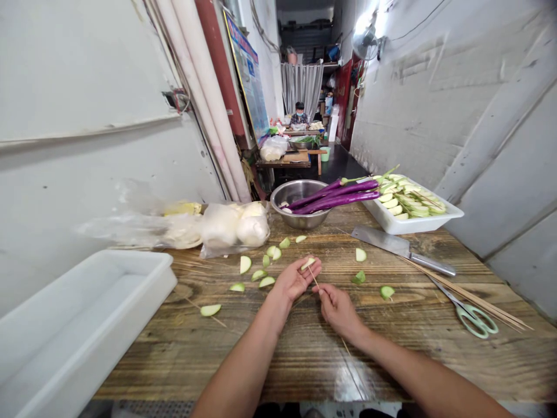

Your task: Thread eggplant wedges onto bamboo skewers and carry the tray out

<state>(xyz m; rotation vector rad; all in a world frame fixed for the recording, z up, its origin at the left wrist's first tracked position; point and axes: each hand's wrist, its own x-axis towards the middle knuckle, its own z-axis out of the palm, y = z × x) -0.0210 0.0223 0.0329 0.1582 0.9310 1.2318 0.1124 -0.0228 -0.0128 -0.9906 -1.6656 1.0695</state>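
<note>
My left hand (pixel 296 280) pinches a pale green eggplant slice (pixel 308 263) over the wooden table (pixel 278 354). My right hand (pixel 337 309) grips a thin bamboo skewer (pixel 314 281) whose tip meets the slice; the skewer's tail runs back toward me past the wrist. Several more cut slices (pixel 258 274) lie scattered on the table just left of and beyond my hands. Further slices (pixel 386 291) lie to the right.
A steel bowl (pixel 300 197) holds long purple eggplants (pixel 335 196). A white tray (pixel 413 222) of skewered slices stands at the back right. A cleaver (pixel 398 248), green-handled scissors (pixel 472 316) and loose skewers (pixel 474 297) lie right. An empty white tub (pixel 82 325) sits left, plastic bags (pixel 235 227) behind. A person sits far down the corridor.
</note>
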